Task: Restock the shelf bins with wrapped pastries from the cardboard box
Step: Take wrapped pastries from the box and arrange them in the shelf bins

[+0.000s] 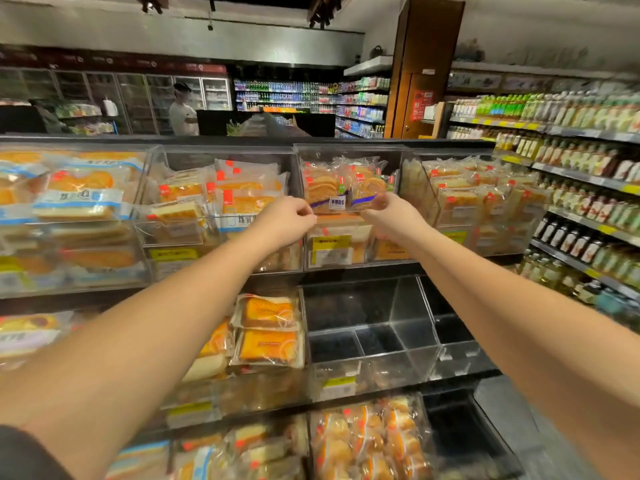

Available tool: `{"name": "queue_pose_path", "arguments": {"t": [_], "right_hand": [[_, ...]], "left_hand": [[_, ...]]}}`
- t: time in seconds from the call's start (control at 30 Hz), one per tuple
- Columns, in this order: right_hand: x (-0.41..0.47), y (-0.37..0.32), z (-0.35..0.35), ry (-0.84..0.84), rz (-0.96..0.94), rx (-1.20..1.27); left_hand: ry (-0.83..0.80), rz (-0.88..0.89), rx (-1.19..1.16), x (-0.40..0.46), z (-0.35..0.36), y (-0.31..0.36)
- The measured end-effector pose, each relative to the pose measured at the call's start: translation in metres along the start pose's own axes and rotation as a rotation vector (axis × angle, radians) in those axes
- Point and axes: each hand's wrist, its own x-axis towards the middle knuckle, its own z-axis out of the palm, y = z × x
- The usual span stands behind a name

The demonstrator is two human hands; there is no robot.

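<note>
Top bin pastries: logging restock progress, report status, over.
Left hand and right hand each pinch a wrapped pastry at the top bin. Nothing blocking. Clear bin below empty.

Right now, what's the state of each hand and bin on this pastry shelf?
left hand: pinching a wrapped pastry's edge
right hand: pinching a neighbouring pastry
top centre bin: stocked, pastries standing upright
middle centre bin: no pastries visible
middle left bin: partly filled
cardboard box: not in view

- I'm looking at a grocery shop.
- Clear shelf bins [349, 188] of wrapped pastries [266, 327] carry yellow price labels [330, 243].
- Bottled drinks [568, 109] line the aisle shelves to my right.
- Glass-door fridges [138, 98] stand along the back wall.
</note>
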Motion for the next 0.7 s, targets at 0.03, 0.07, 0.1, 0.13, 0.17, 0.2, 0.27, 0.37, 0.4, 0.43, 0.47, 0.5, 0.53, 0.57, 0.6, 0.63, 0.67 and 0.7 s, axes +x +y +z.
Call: {"name": "queue_pose_path", "arguments": {"t": [0.03,0.07,0.1,0.13,0.17,0.2,0.27,0.37,0.4,0.43,0.47,0.5,0.53,0.57,0.6,0.63,0.67,0.7], "right_hand": [[-0.014,-0.003,0.007,-0.036,-0.012,-0.002],[-0.028,-0.004,0.016,-0.077,-0.021,0.000],[-0.043,-0.004,0.025,-0.114,-0.034,-0.003],[-0.058,-0.004,0.035,-0.150,-0.052,-0.016],[-0.074,-0.004,0.046,-0.184,-0.076,-0.043],[-0.089,-0.002,0.057,-0.223,-0.097,-0.066],[-0.123,0.003,0.082,-0.311,-0.134,-0.095],[-0.186,0.016,0.121,-0.451,-0.186,-0.119],[-0.208,0.022,0.133,-0.501,-0.195,-0.130],[-0.233,0.026,0.145,-0.544,-0.210,-0.151],[-0.258,0.030,0.155,-0.591,-0.220,-0.180],[-0.282,0.033,0.165,-0.634,-0.235,-0.209],[-0.304,0.035,0.174,-0.676,-0.255,-0.237],[-0.326,0.035,0.184,-0.719,-0.279,-0.262],[-0.347,0.036,0.193,-0.764,-0.296,-0.283],[-0.368,0.035,0.202,-0.810,-0.317,-0.303],[-0.388,0.034,0.210,-0.856,-0.341,-0.326],[-0.407,0.031,0.217,-0.895,-0.374,-0.351]], "left_hand": [[-0.004,-0.022,-0.018,-0.014,-0.002,-0.005],[-0.011,-0.039,-0.025,-0.030,-0.005,-0.010],[-0.017,-0.053,-0.016,-0.047,-0.007,-0.017],[-0.024,-0.068,0.004,-0.065,-0.009,-0.025],[-0.033,-0.087,0.027,-0.085,-0.011,-0.034],[-0.042,-0.117,0.041,-0.107,-0.011,-0.042],[-0.059,-0.204,0.035,-0.157,-0.006,-0.060],[-0.100,-0.319,-0.003,-0.240,0.012,-0.083],[-0.133,-0.358,-0.006,-0.270,0.017,-0.088],[-0.164,-0.404,0.000,-0.300,0.022,-0.093],[-0.194,-0.447,0.010,-0.330,0.027,-0.096],[-0.212,-0.480,0.017,-0.361,0.031,-0.099],[-0.212,-0.497,0.025,-0.390,0.036,-0.102],[-0.215,-0.511,0.040,-0.420,0.041,-0.105],[-0.238,-0.544,0.066,-0.449,0.043,-0.106],[-0.272,-0.589,0.103,-0.479,0.045,-0.107],[-0.313,-0.636,0.137,-0.509,0.046,-0.110],[-0.350,-0.679,0.158,-0.537,0.045,-0.112]]}}
